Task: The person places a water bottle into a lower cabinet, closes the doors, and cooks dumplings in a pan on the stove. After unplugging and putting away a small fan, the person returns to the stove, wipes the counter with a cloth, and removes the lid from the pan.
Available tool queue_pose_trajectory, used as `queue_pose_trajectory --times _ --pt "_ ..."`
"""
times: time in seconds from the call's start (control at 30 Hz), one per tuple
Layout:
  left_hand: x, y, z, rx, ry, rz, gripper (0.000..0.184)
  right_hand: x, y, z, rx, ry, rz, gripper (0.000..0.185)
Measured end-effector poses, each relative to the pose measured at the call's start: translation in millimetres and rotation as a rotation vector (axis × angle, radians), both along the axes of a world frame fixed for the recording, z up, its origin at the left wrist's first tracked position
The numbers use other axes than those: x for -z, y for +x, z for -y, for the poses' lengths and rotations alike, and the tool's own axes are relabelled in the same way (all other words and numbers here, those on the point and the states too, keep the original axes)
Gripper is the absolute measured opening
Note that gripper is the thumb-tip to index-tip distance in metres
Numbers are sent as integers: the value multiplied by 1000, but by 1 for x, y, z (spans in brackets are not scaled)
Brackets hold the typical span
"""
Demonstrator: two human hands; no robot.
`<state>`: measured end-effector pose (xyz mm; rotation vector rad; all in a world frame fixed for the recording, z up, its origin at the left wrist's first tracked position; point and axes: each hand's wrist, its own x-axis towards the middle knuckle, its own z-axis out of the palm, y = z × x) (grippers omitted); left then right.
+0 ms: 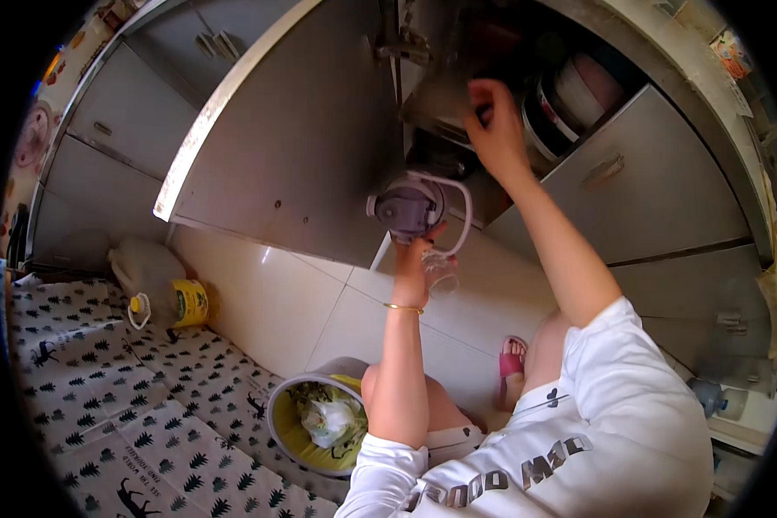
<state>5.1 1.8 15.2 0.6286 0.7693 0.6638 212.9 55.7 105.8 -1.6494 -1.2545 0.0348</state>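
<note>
My left hand (413,259) is closed round a clear water bottle with a purple-grey lid (406,209) and a pale loop handle (468,211). The bottle is tilted, its lid towards the open cabinet door (285,138). Part of its see-through body (441,276) shows beside my wrist. Inside the dark cabinet my right hand (497,129) has its fingers curled, at the edge of a pale box-like thing (440,102). What those fingers hold, if anything, is hidden in shadow. Bowls or pots (578,91) are stacked just right of that hand.
A large oil bottle (190,302) with a yellow label stands at left by a tree-patterned cloth (147,388). A bin (276,414) with a yellow liner and waste is by my left knee. Another cabinet door (647,181) is at right, above the tiled floor (311,302).
</note>
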Motion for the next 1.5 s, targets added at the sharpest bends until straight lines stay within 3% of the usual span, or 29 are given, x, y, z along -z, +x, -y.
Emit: queue_pose_trajectory --times 0.1,0.2,0.23,0.3,0.4,0.5,0.6,0.77,0.8,0.93,1.1,1.23,1.33,1.43,1.5 --pt "7 0 -5 -12 -21 43 44 40 -15 55 -103 -83 -270 29" --pt "21 -1 -9 -31 -94 146 52 58 -33 110 -260 -458 -714 24" --pt "24 -1 -10 -33 -130 189 60 57 -42 123 -315 -598 -861 27" --pt "25 4 -10 -79 -115 170 61 50 -63 132 -394 -737 -974 49" --pt "17 8 -4 -104 -89 156 64 48 -87 128 -332 -886 -1058 55" --pt "27 10 -2 -99 -62 140 67 73 -92 123 -370 -756 -1001 72" --pt "37 11 -5 -102 -51 177 69 82 -93 129 -418 -684 -1006 71" --pt "36 8 -7 -118 -69 312 71 49 -70 152 -400 -788 -1128 48" --pt "27 10 -4 -141 -61 297 47 46 -62 156 -404 -801 -1127 43" --pt "13 8 -1 -173 -94 214 40 37 -39 159 -219 -521 -1238 38" --pt "-7 10 -1 -135 36 197 55 6 -23 111 -175 -88 -1078 43" --pt "-13 12 2 -107 63 164 61 -14 -2 43 -138 184 -973 61" --pt "-1 11 0 -87 32 227 62 -30 22 -7 -7 357 -874 36" --pt "4 10 0 -74 34 227 59 -11 69 -78 187 498 -872 32" --pt "9 9 0 -68 63 231 57 23 110 -132 305 425 -681 37"
